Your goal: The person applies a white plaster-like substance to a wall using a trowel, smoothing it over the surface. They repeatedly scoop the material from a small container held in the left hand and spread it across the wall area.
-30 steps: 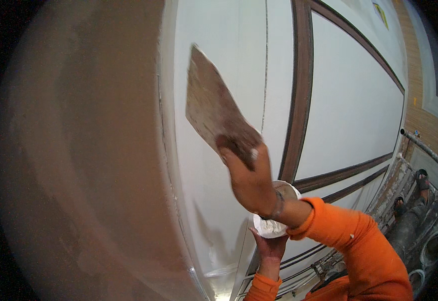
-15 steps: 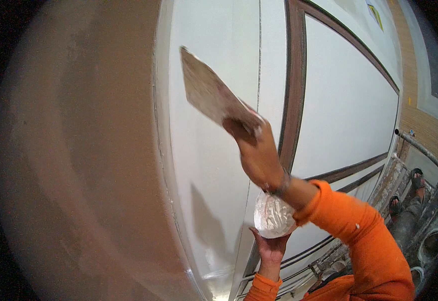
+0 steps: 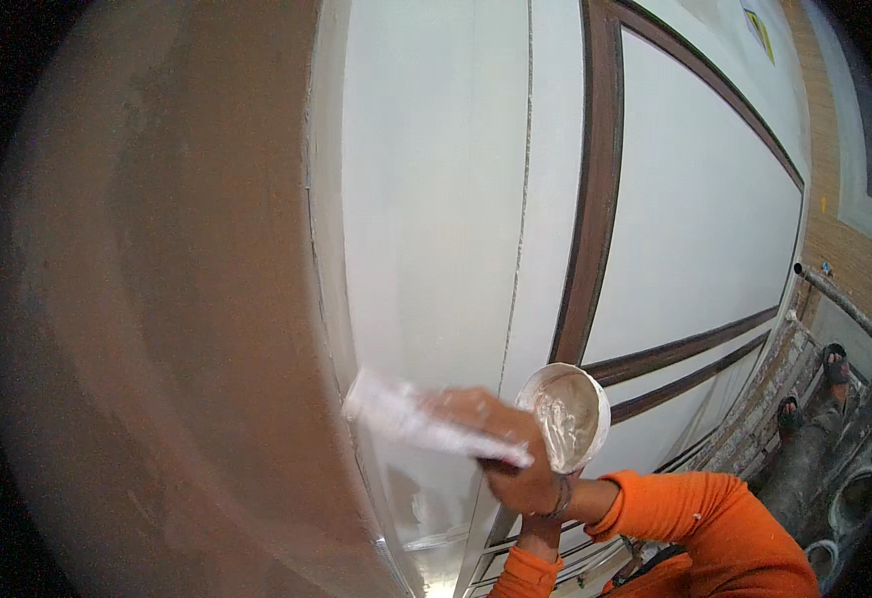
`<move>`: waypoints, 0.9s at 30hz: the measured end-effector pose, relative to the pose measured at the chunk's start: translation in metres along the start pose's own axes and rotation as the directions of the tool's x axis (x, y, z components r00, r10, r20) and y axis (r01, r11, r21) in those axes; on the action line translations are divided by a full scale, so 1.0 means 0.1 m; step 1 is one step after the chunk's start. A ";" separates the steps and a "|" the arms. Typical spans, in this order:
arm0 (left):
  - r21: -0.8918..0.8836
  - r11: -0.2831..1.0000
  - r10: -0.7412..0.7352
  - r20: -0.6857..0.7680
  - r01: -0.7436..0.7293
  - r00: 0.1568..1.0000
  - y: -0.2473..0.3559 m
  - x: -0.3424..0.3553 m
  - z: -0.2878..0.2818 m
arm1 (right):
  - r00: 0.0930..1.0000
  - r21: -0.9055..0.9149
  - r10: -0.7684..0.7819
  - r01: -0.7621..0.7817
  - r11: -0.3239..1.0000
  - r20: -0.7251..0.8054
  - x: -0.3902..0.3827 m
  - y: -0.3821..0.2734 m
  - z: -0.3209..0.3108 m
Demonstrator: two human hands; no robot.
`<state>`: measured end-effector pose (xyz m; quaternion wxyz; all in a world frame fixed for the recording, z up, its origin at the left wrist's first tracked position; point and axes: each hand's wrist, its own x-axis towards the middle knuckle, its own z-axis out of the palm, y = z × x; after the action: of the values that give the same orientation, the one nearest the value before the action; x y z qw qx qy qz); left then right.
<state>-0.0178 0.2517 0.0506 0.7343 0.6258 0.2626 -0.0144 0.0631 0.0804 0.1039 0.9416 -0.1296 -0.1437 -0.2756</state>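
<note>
My right hand (image 3: pixel 511 453) is closed around a broad putty knife (image 3: pixel 411 414), its blade smeared white and blurred by motion. The blade is near the seam between the white panel (image 3: pixel 426 249) and the brown surface (image 3: pixel 196 299); whether it touches cannot be told. Behind the right wrist is a round white tub (image 3: pixel 595 399), tilted so its mouth faces me, with pale, wet paste inside. My left hand (image 3: pixel 539 535) holds up the tub from underneath, its fingers mostly hidden by the right wrist. Both forearms wear orange sleeves.
Dark brown strips (image 3: pixel 603 169) frame the white panels. To the lower right, my feet (image 3: pixel 835 364) in dark sandals stand on paste-stained planks (image 3: pixel 750 419), beside a metal pipe (image 3: pixel 855 311). Buckets (image 3: pixel 855 498) stand low at the right edge.
My right hand has swung down with the putty knife, from high on the white panel to beside the tub. The tub's mouth now shows more fully.
</note>
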 end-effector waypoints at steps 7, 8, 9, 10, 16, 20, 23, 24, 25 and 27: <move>-0.156 0.982 -0.103 0.001 0.102 0.995 0.02 0.06 -0.12 | 0.954 -0.121 -0.205 0.181 0.976 -0.221 1.17 -0.07 0.10; -0.123 0.992 -0.038 0.043 0.044 0.998 0.05 0.03 0.14 | 0.922 -0.278 -0.335 0.277 0.920 -0.192 1.28 0.00 0.18; 0.002 1.000 0.006 0.061 -0.006 0.998 0.05 0.04 0.11 | 0.881 -0.418 -0.452 0.362 0.834 -0.139 1.35 0.02 0.26; 0.126 0.990 0.046 0.086 -0.057 0.995 0.03 0.08 0.03 | 0.913 -0.340 -0.384 0.319 0.884 -0.141 1.27 -0.02 0.35; -0.003 0.994 0.111 0.245 -0.113 0.963 0.01 0.12 -0.21 | 0.952 -0.212 -0.305 0.294 0.932 -0.024 0.72 -0.07 -0.04; -0.117 0.992 -0.042 0.110 0.055 0.993 -0.01 0.11 0.11 | 0.950 -0.140 -0.121 0.083 0.987 -0.289 1.27 -0.12 -0.37; -0.080 0.995 -0.052 0.082 0.058 0.995 -0.03 0.06 0.07 | 0.930 -0.081 -0.260 0.248 0.965 -0.261 1.74 0.03 -0.33; -0.071 0.995 -0.063 0.067 0.068 0.996 -0.04 0.05 0.06 | 0.929 -0.053 -0.290 0.286 0.957 -0.231 1.79 0.05 -0.31; -0.059 0.996 -0.069 0.057 0.073 0.996 -0.05 0.04 0.06 | 0.929 -0.082 -0.290 0.279 0.957 -0.229 1.74 0.06 -0.30; -0.050 0.997 -0.053 0.023 0.054 0.998 -0.05 0.01 0.03 | 0.920 -0.125 -0.343 0.324 0.938 -0.189 1.58 0.08 -0.17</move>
<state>-0.0173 0.2480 0.0463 0.7522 0.5994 0.2716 -0.0343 0.1984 0.0055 0.1412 0.8836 -0.1167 -0.0517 -0.4504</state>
